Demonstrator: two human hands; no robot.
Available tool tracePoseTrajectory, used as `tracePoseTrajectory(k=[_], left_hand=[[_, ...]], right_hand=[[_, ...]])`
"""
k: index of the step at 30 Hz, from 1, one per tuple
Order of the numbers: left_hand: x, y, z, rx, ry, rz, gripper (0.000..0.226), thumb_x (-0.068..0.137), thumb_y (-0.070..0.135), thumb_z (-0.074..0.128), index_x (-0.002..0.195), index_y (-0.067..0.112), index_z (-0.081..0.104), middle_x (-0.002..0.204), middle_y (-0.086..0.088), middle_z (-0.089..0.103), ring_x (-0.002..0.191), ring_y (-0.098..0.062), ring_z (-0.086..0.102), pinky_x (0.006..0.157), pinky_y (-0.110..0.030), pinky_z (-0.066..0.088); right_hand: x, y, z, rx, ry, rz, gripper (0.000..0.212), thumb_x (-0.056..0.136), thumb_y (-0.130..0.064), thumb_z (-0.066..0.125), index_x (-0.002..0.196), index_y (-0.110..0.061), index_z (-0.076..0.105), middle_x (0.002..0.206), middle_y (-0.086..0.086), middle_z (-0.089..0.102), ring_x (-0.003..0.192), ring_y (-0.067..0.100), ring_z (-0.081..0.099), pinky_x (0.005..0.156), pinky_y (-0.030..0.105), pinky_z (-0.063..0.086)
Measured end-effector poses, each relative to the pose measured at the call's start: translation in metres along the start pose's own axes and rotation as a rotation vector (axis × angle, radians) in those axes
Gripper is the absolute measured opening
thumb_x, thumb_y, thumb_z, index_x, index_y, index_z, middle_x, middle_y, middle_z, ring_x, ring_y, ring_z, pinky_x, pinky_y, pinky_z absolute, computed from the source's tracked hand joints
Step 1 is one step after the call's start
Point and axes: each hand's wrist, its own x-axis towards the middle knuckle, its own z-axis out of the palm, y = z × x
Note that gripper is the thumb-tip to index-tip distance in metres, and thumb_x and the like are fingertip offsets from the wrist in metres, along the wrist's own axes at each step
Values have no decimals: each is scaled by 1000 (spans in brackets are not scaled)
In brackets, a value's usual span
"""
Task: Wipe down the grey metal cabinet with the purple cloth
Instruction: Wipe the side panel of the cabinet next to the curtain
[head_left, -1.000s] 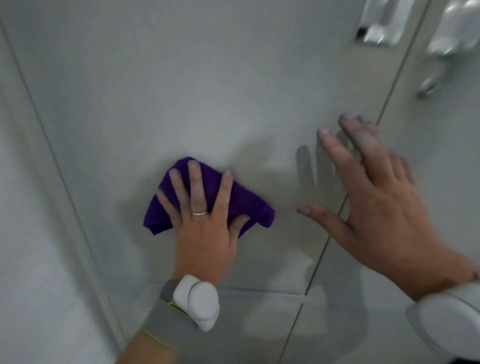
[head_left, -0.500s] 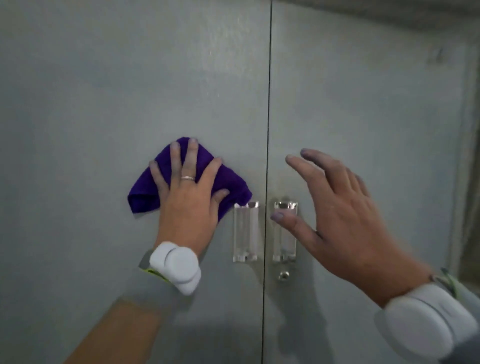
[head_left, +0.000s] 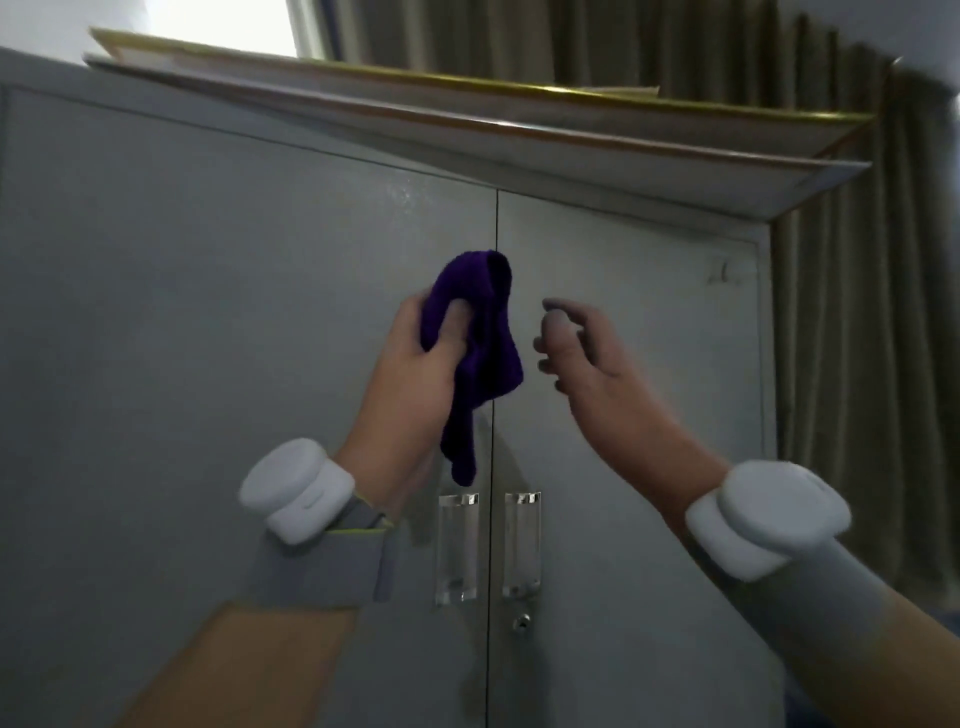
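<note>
step: regrasping the cloth between wipes | left hand (head_left: 415, 364) is gripping purple cloth (head_left: 483, 353), bunched, hanging before the door seam of grey metal cabinet (head_left: 208, 312) | right hand (head_left: 582, 358) is loose, holding nothing | next: probably flattening cloth on the upper doors

I read this as an office or storeroom. Grey metal cabinet (head_left: 208, 312) with double doors, clear handles (head_left: 457, 548) and a keyhole (head_left: 521, 621); flat boards (head_left: 467, 130) stacked on top; olive curtains (head_left: 857, 338) behind.
</note>
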Motion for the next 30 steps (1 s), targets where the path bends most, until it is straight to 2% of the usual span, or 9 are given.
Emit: tracePoseTrajectory(k=[2,4,6,10,14,17,21,25,30], left_hand=[[-7,1,15,-108,-37,-79,41,93,41,51,126,17,50,107,-6,67,86,-19,66,72,-40,55],[-12,-1,30,-130,-67,-139,64,79,56,52,127,14,46,114,-12,65,98,-27,66,89,-49,53],[-16,-3,49,-86,-77,-132,74,70,65,49,123,14,47,106,-8,65,96,-28,65,92,-48,49],[-18,-6,91,46,-140,-78,51,89,63,42,113,21,59,82,4,65,73,-14,61,74,-33,45],[-15,-16,160,341,-295,-89,42,93,61,37,101,31,65,121,-11,54,106,-25,61,101,-42,44],[-14,-27,223,537,-434,-78,50,92,64,32,86,28,67,108,-3,67,103,-18,64,91,-28,47],[-7,-51,298,617,-572,-108,63,91,62,34,109,12,67,113,-8,69,109,-22,62,96,-36,48],[19,-73,342,965,-532,70,46,95,54,39,121,21,61,120,1,64,107,-13,57,89,-27,42],[62,-96,384,1593,-541,345,53,95,57,36,134,23,50,133,-6,54,119,-24,50,96,-37,41]], right_hand=[[-4,-9,3,188,-48,72,45,94,-56,38,128,-29,49,110,-1,65,97,11,66,90,39,54],[-7,-12,0,320,-113,134,45,95,-54,41,126,-25,54,106,1,70,90,11,69,82,33,56],[-12,-9,-13,416,-173,198,43,95,-53,44,127,-27,56,102,-6,71,85,6,68,78,26,54],[-18,4,-50,621,-189,311,46,96,-54,43,132,-27,56,117,7,65,94,15,58,94,37,50],[-26,35,-113,802,-92,401,58,99,-53,38,132,-9,57,134,19,57,119,33,57,105,46,44],[-34,73,-179,966,-16,447,56,99,-47,41,128,-2,59,130,20,61,123,35,56,103,47,46],[-45,126,-272,1144,68,460,39,87,-35,54,105,-3,68,112,20,67,103,34,62,82,45,58],[-54,184,-346,1288,221,502,35,92,-45,52,87,-13,66,91,14,67,81,32,66,86,55,53],[-50,250,-402,1347,282,576,40,89,-52,52,90,-16,68,104,15,71,97,38,65,81,65,50]])
